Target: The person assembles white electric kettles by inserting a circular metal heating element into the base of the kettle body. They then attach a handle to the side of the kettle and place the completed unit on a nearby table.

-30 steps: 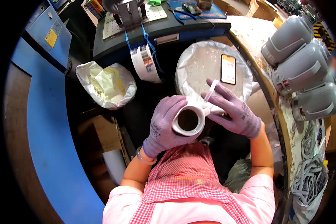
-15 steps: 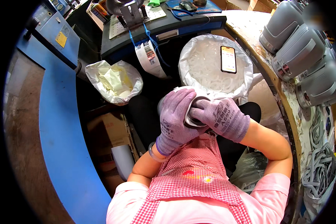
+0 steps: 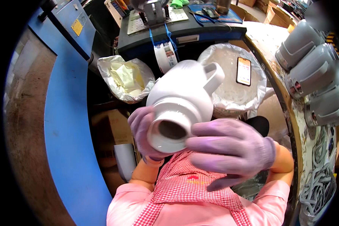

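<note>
1. The white jug (image 3: 188,84) is lying tilted between the two hands, above the apron (image 3: 177,192), its mouth (image 3: 160,145) facing back toward the person and its base pointing away.
2. The left hand (image 3: 142,130), gloved in purple, is grasping the jug by the left side of its neck, the fingers wrapping round beside the mouth.
3. The right hand (image 3: 229,148), gloved alike and blurring, is gripping nothing; its fingers are stretching leftward, spread apart, with the tips just beside the right side of the mouth. Whether they are touching the rim, I cannot tell.
4. The jug's handle (image 3: 215,77) is sticking out at the far right, beyond the right hand and away from both hands.
5. Behind the handle, a lined bin (image 3: 258,101) is standing, and a phone (image 3: 244,71) is lying on top at its right side.
6. Left of the jug, a smaller bin (image 3: 103,69) is holding yellowish paper (image 3: 126,77).
7. Beyond the jug, a label roll (image 3: 164,56) is hanging on blue straps (image 3: 151,38) from the dark counter (image 3: 224,29).
8. Well to the right of the hands, grey jugs (image 3: 310,71) are resting on the pale counter (image 3: 259,33).
</note>
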Demonstrator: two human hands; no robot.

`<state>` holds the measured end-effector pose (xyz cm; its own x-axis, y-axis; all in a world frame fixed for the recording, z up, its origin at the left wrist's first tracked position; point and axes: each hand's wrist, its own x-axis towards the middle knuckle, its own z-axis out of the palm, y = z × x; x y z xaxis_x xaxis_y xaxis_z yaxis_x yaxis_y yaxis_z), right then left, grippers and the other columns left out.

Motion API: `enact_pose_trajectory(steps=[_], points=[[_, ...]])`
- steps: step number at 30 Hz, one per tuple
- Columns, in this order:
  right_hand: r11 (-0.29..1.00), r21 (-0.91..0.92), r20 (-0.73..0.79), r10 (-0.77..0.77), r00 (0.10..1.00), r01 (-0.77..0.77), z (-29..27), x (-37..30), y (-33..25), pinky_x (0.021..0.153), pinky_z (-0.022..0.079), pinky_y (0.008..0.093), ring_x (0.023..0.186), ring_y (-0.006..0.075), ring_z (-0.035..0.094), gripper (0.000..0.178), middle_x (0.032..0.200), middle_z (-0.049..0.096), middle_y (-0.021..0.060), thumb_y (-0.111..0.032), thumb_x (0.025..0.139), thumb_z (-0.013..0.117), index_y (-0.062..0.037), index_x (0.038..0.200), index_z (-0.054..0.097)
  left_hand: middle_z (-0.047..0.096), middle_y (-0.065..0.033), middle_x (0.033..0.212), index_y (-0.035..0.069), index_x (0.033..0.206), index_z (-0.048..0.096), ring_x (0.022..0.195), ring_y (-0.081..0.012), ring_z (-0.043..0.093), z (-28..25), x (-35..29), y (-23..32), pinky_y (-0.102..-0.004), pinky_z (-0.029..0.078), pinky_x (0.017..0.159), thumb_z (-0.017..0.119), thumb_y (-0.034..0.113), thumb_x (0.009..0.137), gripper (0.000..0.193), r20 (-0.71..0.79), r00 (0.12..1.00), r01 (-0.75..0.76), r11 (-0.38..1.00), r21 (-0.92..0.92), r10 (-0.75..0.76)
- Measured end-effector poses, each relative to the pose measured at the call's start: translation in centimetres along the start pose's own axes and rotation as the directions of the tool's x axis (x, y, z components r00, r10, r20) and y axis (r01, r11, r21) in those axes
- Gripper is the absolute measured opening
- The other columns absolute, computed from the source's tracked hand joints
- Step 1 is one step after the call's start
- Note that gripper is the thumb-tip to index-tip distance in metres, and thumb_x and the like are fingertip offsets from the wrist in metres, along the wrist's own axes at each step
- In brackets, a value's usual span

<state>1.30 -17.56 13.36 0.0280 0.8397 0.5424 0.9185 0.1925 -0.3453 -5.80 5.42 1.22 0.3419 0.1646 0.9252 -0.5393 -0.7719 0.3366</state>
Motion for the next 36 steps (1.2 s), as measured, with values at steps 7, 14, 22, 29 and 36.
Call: enact_pose_trajectory(steps=[7,14,22,29,36], points=[[0.934,-0.105,-0.279,0.301,0.912,-0.341,-0.2,3.2,12.9,0.100,0.048,0.0425,0.115,0.0354,0.061,0.032,0.119,0.065,0.0173,-0.015,0.085,0.074,-0.0030,0.115,0.068,0.041,-0.0338,0.146,-0.002,0.153,0.023,0.128,-0.0471,0.053,-4.2,-9.8,-1.5,-0.0479,0.048,0.105,0.085,0.024,0.067,0.110,0.357,0.870,0.285,0.937,0.200,-0.341],[0.888,-0.295,0.063,0.386,0.920,-0.352,7.5,11.2,32.1,0.088,0.054,0.0385,0.099,0.0300,0.067,0.030,0.099,0.070,0.0103,-0.025,0.083,0.074,-0.0078,0.108,0.073,0.037,-0.0373,0.147,-0.004,0.152,0.026,0.131,-0.0507,0.048,-6.1,-13.0,-0.9,-0.0471,0.048,0.105,0.087,0.030,0.068,0.109,0.520,0.603,0.538,0.790,0.294,-0.605],[0.892,-0.245,0.120,0.416,0.902,-0.379,6.4,8.9,28.6,0.088,0.053,0.0380,0.100,0.0279,0.067,0.017,0.098,0.071,0.0084,-0.022,0.081,0.074,-0.0123,0.095,0.074,0.040,-0.0353,0.144,-0.005,0.152,0.021,0.129,-0.0492,0.051,-4.7,-14.3,-0.2,-0.0472,0.049,0.104,0.088,0.026,0.069,0.110,0.479,0.597,0.618,0.750,0.236,-0.643],[0.362,0.768,-0.278,0.932,0.235,-0.528,3.6,-5.1,16.3,0.060,0.046,0.0203,0.070,0.0049,0.058,0.014,0.082,0.066,-0.0009,-0.016,0.095,0.069,-0.0035,0.099,0.066,0.042,-0.0331,0.144,-0.004,0.152,0.020,0.126,-0.0476,0.053,-3.8,-16.1,-0.1,-0.0484,0.049,0.103,0.088,0.020,0.067,0.112,0.469,0.639,0.588,0.780,0.215,-0.610],[0.067,0.934,-0.052,0.997,0.053,-0.351,10.2,-8.3,19.4,0.059,0.047,0.0171,0.067,0.0041,0.059,0.023,0.081,0.066,-0.0004,-0.026,0.093,0.073,-0.0049,0.096,0.066,0.046,-0.0271,0.143,-0.003,0.153,0.023,0.126,-0.0411,0.054,-2.9,-17.1,0.5,-0.0454,0.046,0.105,0.088,0.020,0.064,0.113,0.449,0.669,0.525,0.804,0.280,-0.593]])
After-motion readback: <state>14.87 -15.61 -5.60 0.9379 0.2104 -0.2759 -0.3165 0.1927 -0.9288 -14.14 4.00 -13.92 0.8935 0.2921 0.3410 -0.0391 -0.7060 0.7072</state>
